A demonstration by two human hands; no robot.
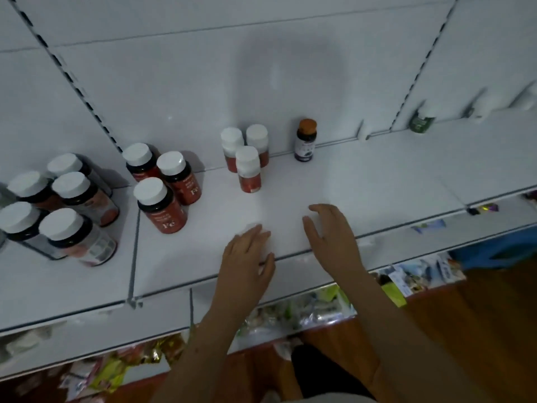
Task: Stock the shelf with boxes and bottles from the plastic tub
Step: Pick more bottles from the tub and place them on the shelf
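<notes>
Far to the left of the left hand (247, 257), five white-capped jars (58, 205) stand bunched on the neighbouring shelf bay, grouped by kind as stock usually is. Nearer, up and left of that hand, three red jars (162, 187) marked "Fe" form a tight triangle. Straight ahead of it, three small red bottles (245, 158) cluster at the back panel, leaving the front free. The left hand hovers over the shelf (377, 181) edge, fingers loosely spread, holding nothing. The right hand (331, 237), just beside it, is likewise relaxed and empty. Beyond the right hand stands a lone brown-capped bottle (305, 141), probably starting a new group. The tub may be the blue shape (499, 245) low to the right; I cannot tell.
</notes>
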